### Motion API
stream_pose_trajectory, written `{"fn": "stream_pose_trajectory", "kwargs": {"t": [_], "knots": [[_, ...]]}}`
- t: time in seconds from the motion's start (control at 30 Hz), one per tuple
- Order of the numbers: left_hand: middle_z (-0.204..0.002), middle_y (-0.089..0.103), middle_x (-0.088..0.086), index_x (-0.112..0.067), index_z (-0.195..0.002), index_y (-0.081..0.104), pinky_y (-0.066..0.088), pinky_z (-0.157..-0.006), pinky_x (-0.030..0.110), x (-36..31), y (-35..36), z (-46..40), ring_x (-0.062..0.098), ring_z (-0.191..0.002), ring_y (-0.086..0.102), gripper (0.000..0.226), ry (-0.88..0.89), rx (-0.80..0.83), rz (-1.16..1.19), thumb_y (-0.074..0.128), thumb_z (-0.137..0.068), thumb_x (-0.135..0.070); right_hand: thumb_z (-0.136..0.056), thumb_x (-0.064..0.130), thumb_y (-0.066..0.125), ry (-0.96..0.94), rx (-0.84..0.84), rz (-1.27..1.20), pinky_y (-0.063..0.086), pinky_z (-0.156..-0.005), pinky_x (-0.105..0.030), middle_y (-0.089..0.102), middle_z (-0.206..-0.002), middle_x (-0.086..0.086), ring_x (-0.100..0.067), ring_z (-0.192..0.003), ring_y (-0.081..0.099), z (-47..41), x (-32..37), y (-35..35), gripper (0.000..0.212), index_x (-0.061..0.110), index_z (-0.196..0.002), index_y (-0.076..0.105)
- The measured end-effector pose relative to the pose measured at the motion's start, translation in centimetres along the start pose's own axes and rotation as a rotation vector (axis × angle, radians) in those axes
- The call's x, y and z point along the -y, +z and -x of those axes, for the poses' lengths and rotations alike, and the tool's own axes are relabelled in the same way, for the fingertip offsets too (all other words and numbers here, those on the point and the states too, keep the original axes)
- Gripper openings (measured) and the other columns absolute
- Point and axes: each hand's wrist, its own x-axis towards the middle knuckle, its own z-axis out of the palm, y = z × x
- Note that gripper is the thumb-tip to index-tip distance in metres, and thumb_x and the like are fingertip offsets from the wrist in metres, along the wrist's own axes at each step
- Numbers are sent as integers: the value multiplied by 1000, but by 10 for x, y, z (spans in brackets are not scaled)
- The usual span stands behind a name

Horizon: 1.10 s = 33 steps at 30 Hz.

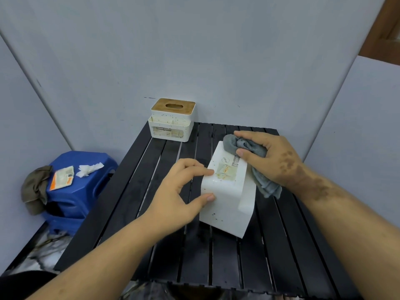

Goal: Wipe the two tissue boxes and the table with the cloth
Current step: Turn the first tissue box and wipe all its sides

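Blue stool (80, 187): off the left edge of the table, carrying an olive rag (35, 189), an orange-and-white packet (61, 177) and a crumpled white tissue (88, 168); not part of the wiping.
Upright tissue box (172, 120): white with a wooden lid, at the far left corner of the black slatted table (292, 245), well apart from both hands, apparently not handled now.
Left hand (181, 191): steadying the tipped box, fingers lying on its upper face, thumb pressed against its near left side; nothing else held.
Tipped tissue box (227, 191): white, lying on its side near the middle of the table, label face up, some dark specks on the near face.
Grey cloth (251, 156): bunched on the far right part of the tipped box, a loose end hanging down the right side.
Right hand (270, 156): fingers and thumb curled round the cloth, pressing it onto the box.
Step in hand: probably wiping the label face of the tipped box.
Doing it well: keep the left hand firm, so no sliding on the slats; draw the cloth along the whole face toward the near end with even pressure; then turn the box for the speckled side; gather the hanging end, so no dragging over the table.
Remaining, by judgement: the upright box and the table.
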Motion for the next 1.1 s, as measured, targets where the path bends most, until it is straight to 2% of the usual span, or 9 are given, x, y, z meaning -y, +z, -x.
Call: {"fn": "stream_pose_trajectory", "kwargs": {"t": [0.07,0.13,0.33,0.43,0.53,0.7,0.83,0.93,1.1], "knots": [[-124,61,-4,-32,-122,68,54,-98,41,2,4,5,25,-120,62,42,-9,-54,35,82,-83,-26,-89,24,71,-4,-2,-6,43,-93,-6,66,-120,16,6,-111,59,0,0,1,40,30,-128,64],[-121,65,-3,-33,-124,65,58,-92,48,0,8,9,27,-111,67,44,-50,-94,104,80,-84,-26,-89,24,71,-2,-6,-9,44,-95,-7,66,-121,16,5,-112,59,0,0,1,40,30,-128,64],[-110,70,-8,-30,-115,53,58,-85,33,-7,28,25,21,-106,69,48,-256,-197,196,84,-78,-29,-89,24,71,-8,-29,-7,45,-95,-8,66,-121,15,7,-111,59,2,2,2,40,29,-127,65],[-119,63,-10,-36,-116,46,55,-85,23,-18,45,32,9,-112,64,61,-305,-219,113,86,-70,-45,-88,23,72,-7,-46,-3,43,-95,-7,67,-120,15,6,-111,60,2,2,3,39,29,-127,66],[-124,54,-10,-39,-115,39,50,-86,13,-31,64,37,-1,-114,56,73,-354,-265,118,94,-67,-35,-88,23,72,-14,-51,4,44,-97,-9,67,-121,14,5,-112,60,1,2,4,39,29,-127,66],[-131,48,-13,-55,-116,30,52,-95,22,-35,75,33,4,-123,53,82,-326,-323,123,88,-58,-50,-88,23,73,-20,-58,-4,42,-92,-3,66,-121,16,9,-112,58,2,2,5,40,29,-127,65],[-132,46,-16,-55,-119,29,53,-100,33,-33,77,30,7,-126,52,88,-315,-328,111,90,-56,-52,-88,23,73,-26,-69,4,42,-93,-4,66,-121,15,9,-112,59,3,2,6,40,29,-127,65],[-130,44,-20,-60,-117,27,53,-100,35,-33,80,29,7,-126,51,89,-319,-346,70,90,-55,-54,-88,23,72,-25,-70,10,43,-93,-5,66,-120,14,7,-111,59,3,2,6,40,28,-128,65],[-129,43,-18,-50,-117,28,55,-96,36,-35,85,28,8,-123,52,81,-328,-361,51,85,-60,-56,-89,20,71,-40,-79,35,44,-97,-9,67,-120,14,5,-112,59,4,6,6,39,28,-127,65]]}}
